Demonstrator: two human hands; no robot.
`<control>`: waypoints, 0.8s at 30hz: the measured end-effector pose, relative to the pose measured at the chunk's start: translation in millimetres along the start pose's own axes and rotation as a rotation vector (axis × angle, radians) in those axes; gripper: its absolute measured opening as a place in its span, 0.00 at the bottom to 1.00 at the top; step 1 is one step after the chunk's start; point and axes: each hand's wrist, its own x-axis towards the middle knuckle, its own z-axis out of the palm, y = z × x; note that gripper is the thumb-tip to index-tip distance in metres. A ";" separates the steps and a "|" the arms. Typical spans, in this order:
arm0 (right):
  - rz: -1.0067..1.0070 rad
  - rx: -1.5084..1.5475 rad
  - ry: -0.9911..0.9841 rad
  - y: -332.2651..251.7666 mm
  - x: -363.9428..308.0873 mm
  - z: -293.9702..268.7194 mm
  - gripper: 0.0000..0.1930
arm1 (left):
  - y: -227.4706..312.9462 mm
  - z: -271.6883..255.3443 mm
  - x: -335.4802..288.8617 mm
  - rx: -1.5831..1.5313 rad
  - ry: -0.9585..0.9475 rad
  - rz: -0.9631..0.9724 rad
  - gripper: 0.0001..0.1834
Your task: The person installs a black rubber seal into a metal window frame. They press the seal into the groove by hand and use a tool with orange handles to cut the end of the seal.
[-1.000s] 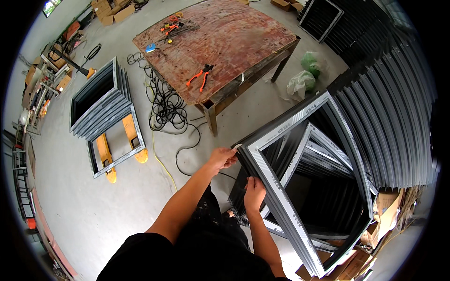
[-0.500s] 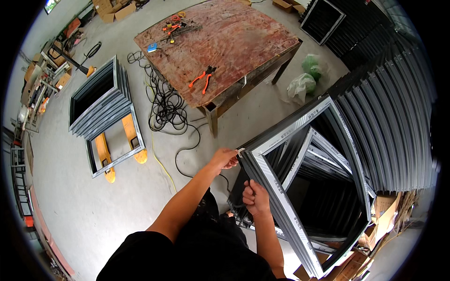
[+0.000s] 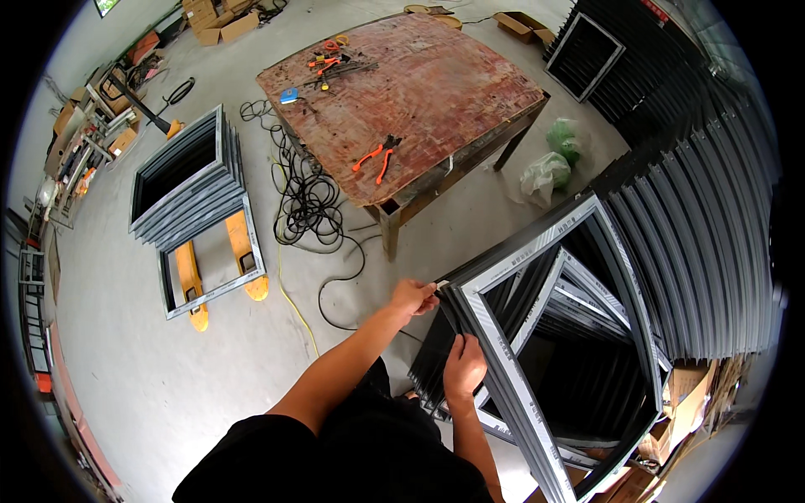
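Note:
A stack of dark grey rectangular window frames [image 3: 521, 381] leans upright at my right, with printed pale film on the front faces. At its upper left corner my left hand [image 3: 412, 298] is closed in a pinch, fingertips touching the corner, where a small white bit shows. What the fingers pinch is hidden. Lower down, along the left side of the stack, my right hand [image 3: 464, 367] is closed with thumb up. Thin dark edges run between the two hands; whether the right hand grips a strip or the frame edge, I cannot tell.
A worn reddish table [image 3: 453, 92] stands ahead, with orange-handled pliers [image 3: 380, 158] near its corner. Black cable [image 3: 306, 205] lies coiled on the floor. More frames [image 3: 189, 180] rest on a yellow pallet jack [image 3: 243, 243] at left. Plastic bags [image 3: 545, 174] lie beside the table.
The view has shifted, so the scene sits slightly lower and further right. My left hand stays at the stack's corner; my right hand remains closed but has turned and sits against the stack's side.

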 end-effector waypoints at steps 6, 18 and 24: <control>-0.001 0.027 -0.130 12.9 -1.8 -1.8 0.10 | -1.7 5.2 -0.3 0.053 0.047 0.078 0.12; -0.026 0.048 -0.090 24.3 -4.6 12.0 0.12 | -30.5 10.8 -8.1 0.051 -0.092 0.066 0.13; 0.183 0.257 -0.245 27.9 -3.3 9.2 0.11 | -26.1 29.2 -30.4 0.070 -0.077 -0.039 0.13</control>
